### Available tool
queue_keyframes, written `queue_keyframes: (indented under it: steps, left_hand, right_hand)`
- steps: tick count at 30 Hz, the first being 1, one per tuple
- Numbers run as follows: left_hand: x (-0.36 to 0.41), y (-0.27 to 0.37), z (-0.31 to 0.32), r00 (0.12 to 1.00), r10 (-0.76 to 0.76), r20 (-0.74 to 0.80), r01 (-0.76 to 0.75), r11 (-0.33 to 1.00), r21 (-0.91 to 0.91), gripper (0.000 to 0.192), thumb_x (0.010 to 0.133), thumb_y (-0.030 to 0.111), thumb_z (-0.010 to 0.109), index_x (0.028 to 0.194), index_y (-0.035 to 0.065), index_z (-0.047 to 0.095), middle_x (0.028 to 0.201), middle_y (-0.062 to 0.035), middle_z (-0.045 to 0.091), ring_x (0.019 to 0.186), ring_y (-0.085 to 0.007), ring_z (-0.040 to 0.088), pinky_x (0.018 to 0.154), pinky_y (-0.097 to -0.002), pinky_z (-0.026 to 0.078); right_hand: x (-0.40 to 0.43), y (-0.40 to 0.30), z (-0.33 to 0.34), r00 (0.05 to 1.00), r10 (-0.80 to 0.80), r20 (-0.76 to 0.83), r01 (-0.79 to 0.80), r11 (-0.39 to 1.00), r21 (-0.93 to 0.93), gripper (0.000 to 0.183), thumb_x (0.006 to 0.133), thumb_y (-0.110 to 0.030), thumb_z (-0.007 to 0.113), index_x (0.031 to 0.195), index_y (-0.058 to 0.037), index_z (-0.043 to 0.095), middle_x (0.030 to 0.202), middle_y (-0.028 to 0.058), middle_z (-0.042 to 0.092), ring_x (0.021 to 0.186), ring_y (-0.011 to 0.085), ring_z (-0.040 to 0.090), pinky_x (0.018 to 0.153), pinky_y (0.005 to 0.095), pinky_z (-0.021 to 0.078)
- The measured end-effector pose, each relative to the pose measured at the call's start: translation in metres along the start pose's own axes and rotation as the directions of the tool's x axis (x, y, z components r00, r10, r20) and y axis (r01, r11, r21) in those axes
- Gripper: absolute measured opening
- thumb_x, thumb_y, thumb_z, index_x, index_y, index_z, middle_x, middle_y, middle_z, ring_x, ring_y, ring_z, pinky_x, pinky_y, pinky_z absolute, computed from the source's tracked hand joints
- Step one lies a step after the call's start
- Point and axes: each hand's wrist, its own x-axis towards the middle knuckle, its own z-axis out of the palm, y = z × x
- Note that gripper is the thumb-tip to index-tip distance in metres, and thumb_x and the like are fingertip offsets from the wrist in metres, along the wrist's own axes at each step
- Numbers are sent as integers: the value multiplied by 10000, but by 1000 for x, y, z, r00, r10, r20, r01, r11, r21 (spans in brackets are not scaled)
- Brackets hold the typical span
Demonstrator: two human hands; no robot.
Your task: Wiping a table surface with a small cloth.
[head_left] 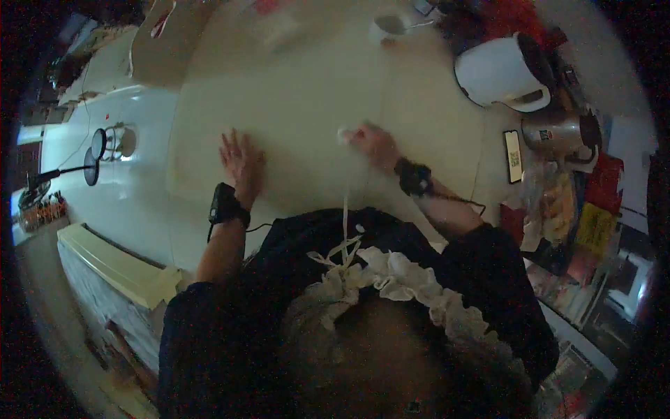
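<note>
My left hand rests with fingers spread on the pale tabletop, holding nothing. To its right, my right hand has its fingers closed on a small white thing, blurred and too small to name. Both wrists wear black strapped devices with thin cables. At the table's far side stands a white cup with what looks like a spoon handle across its rim. A phone with a lit screen lies right of my right hand.
On the right are a white electric kettle, a metal jug, plastic bags and a yellow packet. At the left, a standing fan and a round stool are on the shiny floor. A cream-coloured box-like edge lies lower left.
</note>
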Motion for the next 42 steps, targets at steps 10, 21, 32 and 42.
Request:
queue_keyframes:
  steps: [10, 21, 32, 42]
  left_hand:
    - [41, 117, -1, 768, 640, -2, -593, 710, -379, 554, 748, 296, 600, 1234, 95, 423, 1367, -167, 266, 1273, -343, 230, 1023, -512, 180]
    - [36, 105, 8, 782, 622, 25, -579, 742, -338, 599, 732, 326, 616, 1245, 95, 410, 1347, -182, 283, 1245, -374, 264, 1009, -521, 194]
    - [32, 97, 7, 788, 614, 52, -557, 746, -365, 596, 760, 300, 564, 1289, 111, 363, 1374, -169, 255, 1260, -370, 246, 1008, -530, 190]
    - [28, 99, -3, 785, 619, 4, -573, 728, -377, 612, 739, 316, 584, 1283, 128, 375, 1370, -178, 258, 1249, -386, 260, 991, -548, 206]
  right_hand:
    - [94, 142, 10, 870, 239, -432, -115, 949, 292, 253, 839, -285, 473, 978, -84, 538, 884, 120, 553, 789, 243, 544, 739, 331, 432]
    - [-36, -51, -1, 945, 325, 48, -325, 904, 279, 392, 771, -425, 553, 918, -62, 570, 825, 148, 567, 817, 330, 549, 717, 417, 432]
    - [91, 65, -78, 850, 490, -192, -419, 851, 318, 413, 756, -375, 552, 1048, -83, 536, 1000, 118, 561, 906, 267, 552, 795, 367, 433]
    - [90, 102, -38, 902, 382, -200, -391, 920, -5, 440, 802, -277, 494, 1238, -261, 436, 1278, 169, 358, 1064, 318, 480, 920, 408, 397]
